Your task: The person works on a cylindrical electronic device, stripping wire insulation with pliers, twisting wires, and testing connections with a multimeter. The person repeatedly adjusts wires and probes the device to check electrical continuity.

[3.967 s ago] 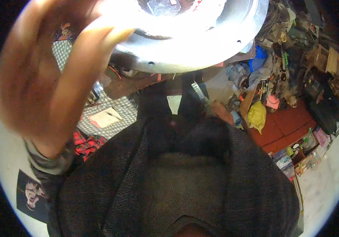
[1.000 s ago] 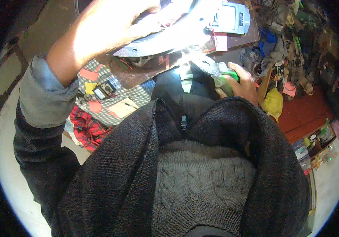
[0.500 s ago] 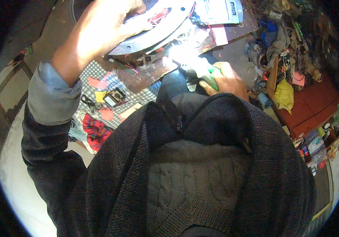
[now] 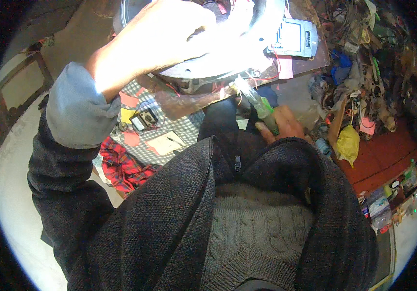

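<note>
My left hand [image 4: 155, 41], washed out by bright light, curls its fingers on a round metal housing [image 4: 189, 70] with wires inside, at the top. A grey handheld device [image 4: 296, 39] with a lit screen lies just right of it, a red wire running below. My right hand [image 4: 281, 123] grips a long green-and-clear tool [image 4: 259, 104], whose pale end is just under the housing's lower rim, near thin wires. Whether that end touches anything cannot be told. Under the housing is a stained brown board [image 4: 179, 104].
A checked cloth [image 4: 160, 150] holds a small meter [image 4: 143, 120], papers and cards. Red tartan fabric [image 4: 123, 167] lies below. At right are piled parts, a yellow bag [image 4: 347, 145], a reddish surface [image 4: 383, 165] and a crowded box of small items [image 4: 383, 208].
Since four seconds ago my right hand has risen into view with the green tool. In the last half second, it has moved lower, while the housing and left hand appear further right in the view.
</note>
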Demonstrator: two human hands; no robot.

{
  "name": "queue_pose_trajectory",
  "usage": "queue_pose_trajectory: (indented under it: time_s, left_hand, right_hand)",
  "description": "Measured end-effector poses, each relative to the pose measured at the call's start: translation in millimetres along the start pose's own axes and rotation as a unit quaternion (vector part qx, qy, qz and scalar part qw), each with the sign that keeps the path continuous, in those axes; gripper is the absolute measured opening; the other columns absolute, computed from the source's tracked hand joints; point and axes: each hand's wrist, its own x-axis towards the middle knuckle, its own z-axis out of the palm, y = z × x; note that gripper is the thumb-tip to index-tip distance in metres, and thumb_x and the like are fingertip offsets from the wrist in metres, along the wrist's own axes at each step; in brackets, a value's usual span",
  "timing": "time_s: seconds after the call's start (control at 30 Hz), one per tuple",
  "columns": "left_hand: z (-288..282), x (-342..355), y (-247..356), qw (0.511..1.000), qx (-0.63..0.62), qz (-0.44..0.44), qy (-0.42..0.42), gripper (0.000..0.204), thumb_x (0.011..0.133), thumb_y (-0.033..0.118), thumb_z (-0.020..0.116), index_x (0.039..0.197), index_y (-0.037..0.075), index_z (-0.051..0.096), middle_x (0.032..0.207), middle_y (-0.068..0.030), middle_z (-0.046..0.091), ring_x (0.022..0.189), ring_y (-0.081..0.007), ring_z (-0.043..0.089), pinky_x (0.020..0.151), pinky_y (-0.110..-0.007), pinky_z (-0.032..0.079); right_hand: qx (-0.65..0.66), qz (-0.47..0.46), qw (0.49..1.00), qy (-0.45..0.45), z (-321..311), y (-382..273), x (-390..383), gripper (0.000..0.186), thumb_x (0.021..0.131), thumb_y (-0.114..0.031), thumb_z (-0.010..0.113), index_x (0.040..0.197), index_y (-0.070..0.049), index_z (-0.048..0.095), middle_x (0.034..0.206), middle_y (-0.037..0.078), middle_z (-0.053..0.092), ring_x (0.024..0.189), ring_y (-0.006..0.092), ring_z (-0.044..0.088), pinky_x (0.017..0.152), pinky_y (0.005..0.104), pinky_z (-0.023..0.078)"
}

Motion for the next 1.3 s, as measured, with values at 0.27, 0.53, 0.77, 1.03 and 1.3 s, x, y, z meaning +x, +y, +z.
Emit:
queue_pose_trajectory:
  time_s: [0.27,0.53,0.77,1.03,1.3]
  left_hand:
    - [0.8,-0.5,4.1,0.999,0.039,0.0,-0.002,0.026,0.094,0.032,0.072,0.103,0.008,0.073,0.094,-0.0115,0.073,0.085,-0.0325,0.072,0.078,-0.041,0.057]
    - [6.0,-3.9,0.6,0.999,0.042,0.015,0.028,0.027,0.093,0.031,0.072,0.105,0.007,0.073,0.093,-0.0123,0.073,0.085,-0.033,0.072,0.079,-0.042,0.057]
    - [8.8,-6.6,-8.2,0.998,0.024,0.039,0.032,0.028,0.095,0.029,0.07,0.109,0.006,0.073,0.098,-0.0143,0.072,0.085,-0.035,0.07,0.079,-0.043,0.057]
    - [3.3,-5.4,-6.1,0.988,0.12,0.097,-0.001,0.027,0.097,0.024,0.066,0.116,0.006,0.073,0.103,-0.0144,0.072,0.091,-0.0319,0.07,0.082,-0.043,0.056]
    - [0.2,-13.0,-4.8,0.992,0.094,0.037,-0.08,0.026,0.097,0.026,0.067,0.117,0.01,0.075,0.112,-0.0116,0.074,0.096,-0.0287,0.07,0.085,-0.042,0.055]
  right_hand:
    - [0.01,-0.002,1.0,-0.028,1.3,19.5,0.6,0.052,0.093,-0.044,0.078,0.127,-0.007,0.065,0.117,0.023,0.063,0.104,0.0474,0.065,0.085,0.0547,0.053]
    - [0.017,0.063,0.994,-0.083,5.4,34.9,1.3,0.058,0.092,-0.056,0.075,0.127,-0.012,0.064,0.119,0.025,0.065,0.107,0.049,0.066,0.089,0.0544,0.054]
    - [0.022,0.07,0.995,-0.062,3.8,30.3,5.1,0.036,0.091,-0.028,0.08,0.115,-0.005,0.066,0.109,0.019,0.063,0.105,0.0417,0.065,0.091,0.0449,0.052]
    - [-0.005,-0.02,0.998,-0.059,-10.2,37.2,13.2,0.036,0.09,-0.023,0.082,0.116,-0.004,0.066,0.11,0.018,0.062,0.106,0.0406,0.066,0.092,0.0433,0.053]
    - [-0.063,-0.019,0.989,-0.134,-26.9,54.8,30.0,0.042,0.09,-0.035,0.074,0.126,-0.014,0.067,0.126,0.016,0.064,0.112,0.0416,0.066,0.094,0.0504,0.053]
